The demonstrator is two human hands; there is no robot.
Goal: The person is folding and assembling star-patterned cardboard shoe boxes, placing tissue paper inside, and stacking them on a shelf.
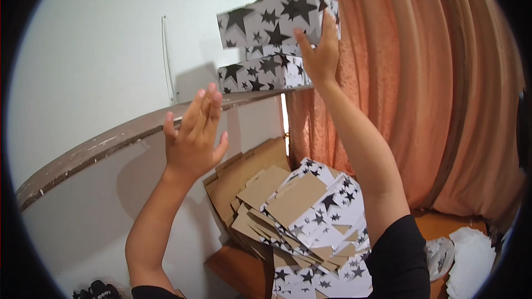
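Observation:
A white cardboard box with black stars (266, 19) sits at the top of a small stack, jutting out toward me. Under it, a second star-printed box (252, 75) rests on the end of the wooden shelf (105, 138); part of another shows between them. My right hand (322, 58) is raised by the upper box's right end, thumb and fingers apart and seemingly touching it. In front of the shelf edge, lower left of the boxes, my left hand (193, 138) is held up in the air, fingers stretched and nothing in it.
Below the shelf lies a pile of flat, unfolded star-printed cardboard sheets (318, 210), some brown side up, on an orange-brown surface (235, 271). Orange curtains (410, 77) hang at the right. Crumpled clear plastic (439, 257) and white sheets (471, 260) lie at lower right.

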